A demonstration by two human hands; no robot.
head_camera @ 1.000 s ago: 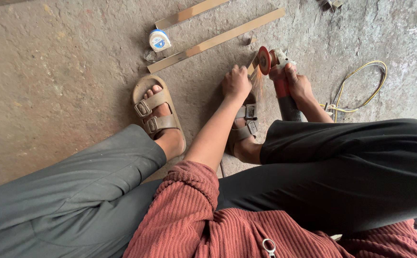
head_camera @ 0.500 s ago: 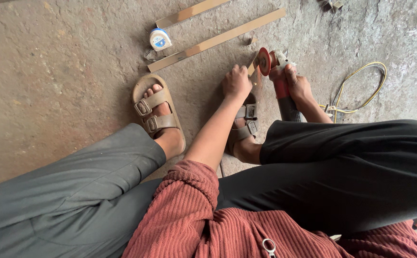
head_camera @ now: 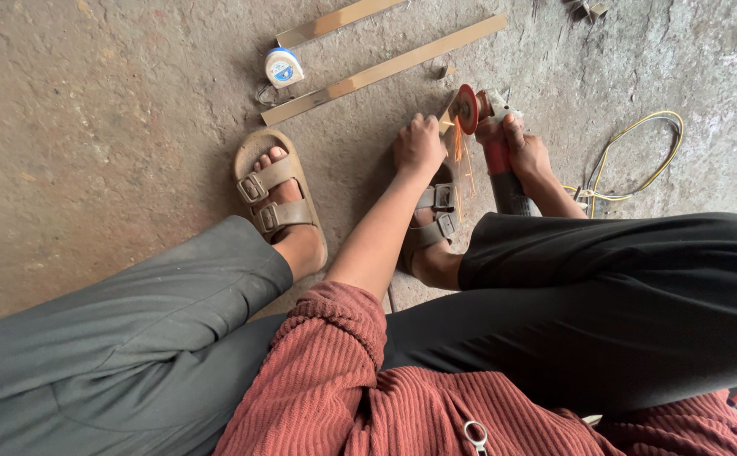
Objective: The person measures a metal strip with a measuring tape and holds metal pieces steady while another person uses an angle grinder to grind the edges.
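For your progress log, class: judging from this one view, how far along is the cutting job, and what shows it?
Done: two long metal strips lie on the concrete floor beside a tape measure, apparently measured. In hand: the right hand holds the angle grinder, its red disc throwing sparks into a short piece that the left hand pins down. Left: that cut isn't through yet, as far as can be seen.

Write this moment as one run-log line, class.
right hand: grips angle grinder | left hand: holds small metal piece | sparks at red disc | floor: metal strips, tape measure
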